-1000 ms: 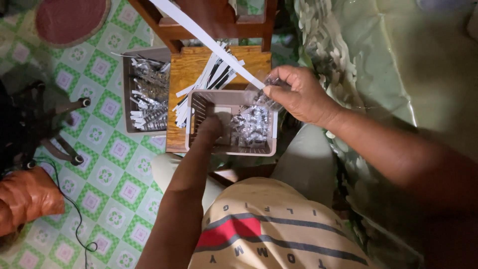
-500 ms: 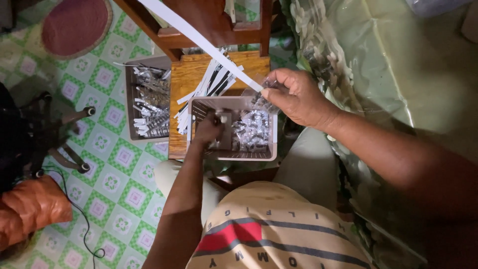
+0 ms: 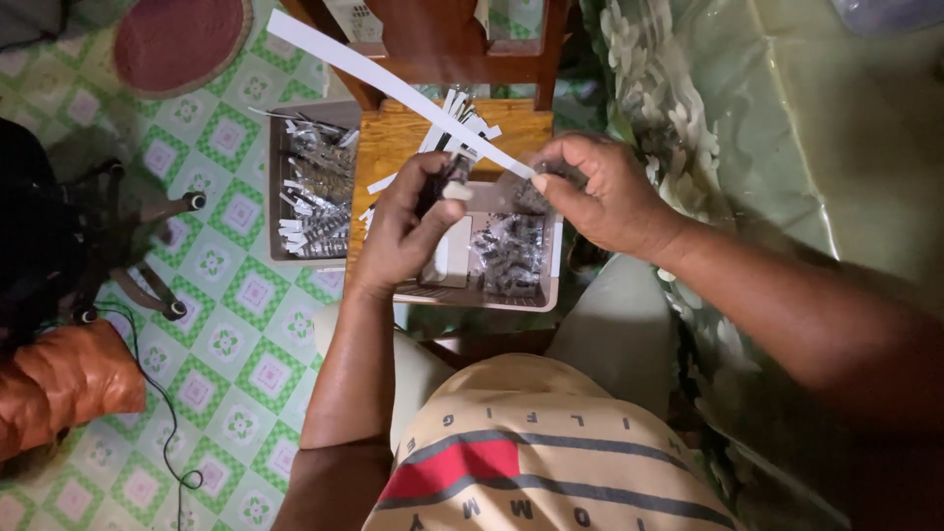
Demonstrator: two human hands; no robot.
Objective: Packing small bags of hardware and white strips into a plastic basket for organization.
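Observation:
My left hand (image 3: 408,228) is raised above a grey plastic basket (image 3: 551,280) and pinches a small dark part with a white tag (image 3: 450,182) between thumb and fingers. My right hand (image 3: 605,192) holds a small clear plastic bag (image 3: 536,187) just right of that part, almost touching it. The basket rests on a small wooden stool (image 3: 393,147) and holds a heap of small clear packets with dark pieces (image 3: 506,256). A long white strip (image 3: 393,84) slants over the stool, and several short white strips (image 3: 457,118) lie on it.
A second grey tray (image 3: 280,197) full of packed bags and white strips sits on the green patterned floor left of the stool. A wooden chair (image 3: 442,39) stands behind. A green floral cloth (image 3: 787,128) covers the right side. An orange bag (image 3: 69,379) lies at the lower left.
My left hand has come up out of the basket with a small dark part and moved toward the clear bag in my right hand. The view has shifted slightly.

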